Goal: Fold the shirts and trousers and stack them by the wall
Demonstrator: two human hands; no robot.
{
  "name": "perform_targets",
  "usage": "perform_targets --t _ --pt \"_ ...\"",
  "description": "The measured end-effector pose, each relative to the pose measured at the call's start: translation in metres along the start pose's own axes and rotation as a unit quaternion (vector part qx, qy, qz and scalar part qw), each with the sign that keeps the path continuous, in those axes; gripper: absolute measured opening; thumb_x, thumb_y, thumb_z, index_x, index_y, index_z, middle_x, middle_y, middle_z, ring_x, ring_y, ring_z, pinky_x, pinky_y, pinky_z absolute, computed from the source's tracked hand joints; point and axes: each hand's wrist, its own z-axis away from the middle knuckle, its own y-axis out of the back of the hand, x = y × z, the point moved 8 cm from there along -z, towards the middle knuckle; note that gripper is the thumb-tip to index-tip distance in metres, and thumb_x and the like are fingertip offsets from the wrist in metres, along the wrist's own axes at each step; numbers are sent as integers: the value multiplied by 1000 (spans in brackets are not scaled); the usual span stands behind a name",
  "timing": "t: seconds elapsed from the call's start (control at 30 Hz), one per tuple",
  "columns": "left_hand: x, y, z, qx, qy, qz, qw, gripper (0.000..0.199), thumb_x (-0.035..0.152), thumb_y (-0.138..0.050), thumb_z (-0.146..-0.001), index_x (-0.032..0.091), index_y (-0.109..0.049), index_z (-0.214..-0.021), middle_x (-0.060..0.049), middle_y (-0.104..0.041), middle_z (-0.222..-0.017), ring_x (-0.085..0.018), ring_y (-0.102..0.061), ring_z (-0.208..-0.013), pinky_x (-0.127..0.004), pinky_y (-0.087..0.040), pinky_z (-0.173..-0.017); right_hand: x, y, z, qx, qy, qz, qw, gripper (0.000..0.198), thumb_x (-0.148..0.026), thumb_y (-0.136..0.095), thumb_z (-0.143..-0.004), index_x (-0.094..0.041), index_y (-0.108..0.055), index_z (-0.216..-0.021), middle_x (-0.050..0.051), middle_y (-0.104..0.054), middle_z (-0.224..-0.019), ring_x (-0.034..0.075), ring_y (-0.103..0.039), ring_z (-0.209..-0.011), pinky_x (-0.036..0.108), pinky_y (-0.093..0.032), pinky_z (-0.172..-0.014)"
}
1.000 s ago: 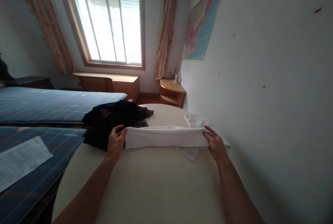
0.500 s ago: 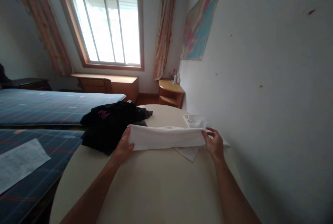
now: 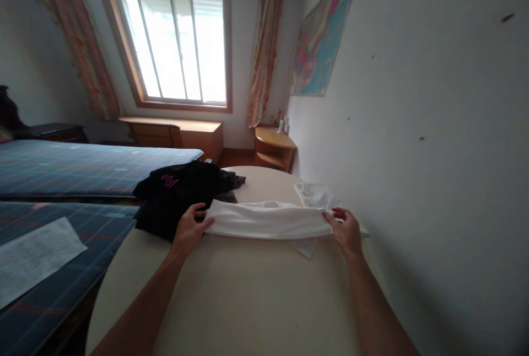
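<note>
A white garment (image 3: pixel 268 220), folded into a long flat strip, lies across the round cream table (image 3: pixel 264 295). At its left end is my left hand (image 3: pixel 190 228), thumb on the front and fingers at the back, pinching the edge. My right hand (image 3: pixel 346 230) pinches the strip's right end between thumb and fingers. A thin white flap pokes out below the strip on the right. Behind it lies a crumpled, thin white piece (image 3: pixel 316 195); whether it belongs to the garment I cannot tell.
Black clothes (image 3: pixel 165 207) with pink lettering are heaped at the table's left. A plaid mattress (image 3: pixel 111 268) with a paper sheet (image 3: pixel 41 257) on it runs alongside. The wall (image 3: pixel 438 190) borders the table's right; a small corner shelf (image 3: pixel 275 136) stands beyond.
The strip's left end has dropped and now slants, and the strip lies flatter. My left hand's fingers have loosened a little. The whole view has shifted slightly.
</note>
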Motion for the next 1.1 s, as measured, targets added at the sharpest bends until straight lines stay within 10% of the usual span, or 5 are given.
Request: perform_targets --t 0.3,0.53,0.7,1.1 --pt "1 -6 6 -23 74 143 987 51 22 -78 -70 16 -59 -116 -13 -71 -111 -18 -71 -76 -25 -57 -56 12 -4 -1 -15 -54 -24 998 52 -50 -67 -59 -17 -65 -99 6 -66 -82 20 -61 -69 30 -47 -61" --pt "51 12 10 26 -113 -81 990 38 23 -58 -76 17 -62 -113 -10 -68 -118 -23 -67 -100 -33 -54 -86 -22 3 6 -57 7 -61 996 42 -35 -60 -62 -17 -63 -101 10 -71 -100 20 -64 -84 29 -49 -71" --pt "71 14 29 -118 -161 -200 959 26 25 -45 -79 22 -67 -93 -3 -72 -98 -20 -66 -90 -30 -51 -85 -58 17 29 -191 58 101 975 35 -30 -53 -69 -20 -67 -100 5 -72 -95 12 -52 -54 28 -44 -59" --pt "-3 32 140 -461 21 -298 835 26 31 -57 -71 21 -70 -91 0 -69 -84 -14 -62 -56 -23 -47 -49 -43 52 172 -446 135 316 827 41 -9 -44 -78 -27 -69 -105 6 -65 -112 21 -68 -93 33 -48 -86"
